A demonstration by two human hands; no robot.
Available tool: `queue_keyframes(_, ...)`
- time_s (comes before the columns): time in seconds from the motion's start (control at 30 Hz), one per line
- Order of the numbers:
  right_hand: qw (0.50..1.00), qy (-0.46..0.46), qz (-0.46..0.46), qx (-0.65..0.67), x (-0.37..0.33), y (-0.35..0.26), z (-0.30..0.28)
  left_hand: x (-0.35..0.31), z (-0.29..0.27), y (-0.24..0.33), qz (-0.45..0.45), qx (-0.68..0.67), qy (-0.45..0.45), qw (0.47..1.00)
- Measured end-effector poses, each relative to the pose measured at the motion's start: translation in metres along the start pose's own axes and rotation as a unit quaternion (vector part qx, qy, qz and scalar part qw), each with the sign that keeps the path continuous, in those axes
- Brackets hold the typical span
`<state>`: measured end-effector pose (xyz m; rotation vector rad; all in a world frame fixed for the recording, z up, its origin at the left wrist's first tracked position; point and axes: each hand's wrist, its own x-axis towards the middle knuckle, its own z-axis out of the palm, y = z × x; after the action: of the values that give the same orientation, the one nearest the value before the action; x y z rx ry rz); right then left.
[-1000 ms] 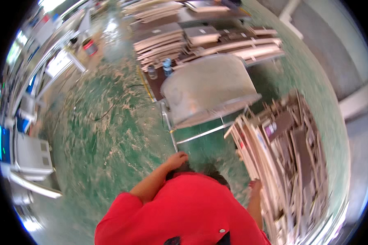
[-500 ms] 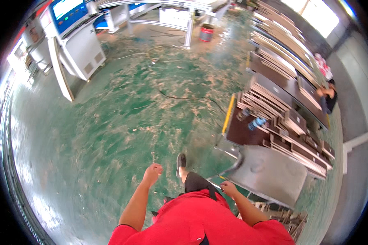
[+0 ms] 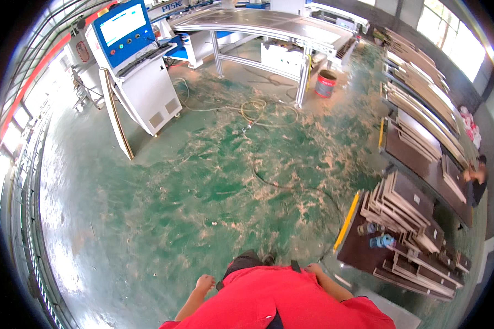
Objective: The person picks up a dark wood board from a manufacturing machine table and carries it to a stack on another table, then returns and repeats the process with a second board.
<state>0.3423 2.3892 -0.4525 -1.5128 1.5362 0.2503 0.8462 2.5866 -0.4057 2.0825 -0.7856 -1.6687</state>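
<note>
The person is standing or stepping over the green floor (image 3: pixel 164 214), which is showing pale dust, and the step in hand looks like an unloaded walk rather than any handling. The left hand (image 3: pixel 206 283) is hanging beside the red shirt (image 3: pixel 269 296), its fingers loosely bent and nothing visible in it, though how far they are closing I cannot tell. The right hand (image 3: pixel 314 268) is resting near the waist, partly hidden, so whether it is holding anything is unclear; it is lying nearer the dark counter (image 3: pixel 350 251) than the left one is. On that counter, to the right, stacked boards (image 3: pixel 410 193) are lying in uneven layers, a blue bottle (image 3: pixel 382 241) sitting near them and a yellow strip (image 3: pixel 347 222) edging the near side. A dark hose (image 3: pixel 280 185) is trailing across the floor ahead, while a white control cabinet (image 3: pixel 148 96) is standing well apart at the upper left. Another person (image 3: pixel 476 183) is staying beside the farther boards. As a judgement, walking on is calling for careful footing around the hose, and any reach for the boards is calling for turning right and freeing both hands.
</note>
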Motion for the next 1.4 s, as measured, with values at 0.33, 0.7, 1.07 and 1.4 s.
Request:
queue_keyframes(0.33, 0.896, 0.141, 0.062, 0.416, 0.137, -0.145, -0.209, 0.222, -0.064, 0.118, 0.027, 0.446, -0.147, 0.883)
queue_keyframes(0.7, 0.968, 0.219, 0.105, 0.06, 0.194, -0.074, -0.183, 0.483, -0.094, 0.616, 0.248, 0.349, 0.042, 0.903)
queue_keyframes(1.07, 0.941, 0.128, 0.229, 0.213, 0.377, -0.056, -0.341, 0.608, 0.01, 0.743, 0.135, 0.553, -0.241, 0.786)
queue_keyframes(1.4, 0.767, 0.37, 0.084, 0.518, 0.478, -0.101, -0.766, 0.723, 0.044, 0.877, 0.226, 0.623, -0.205, 0.72)
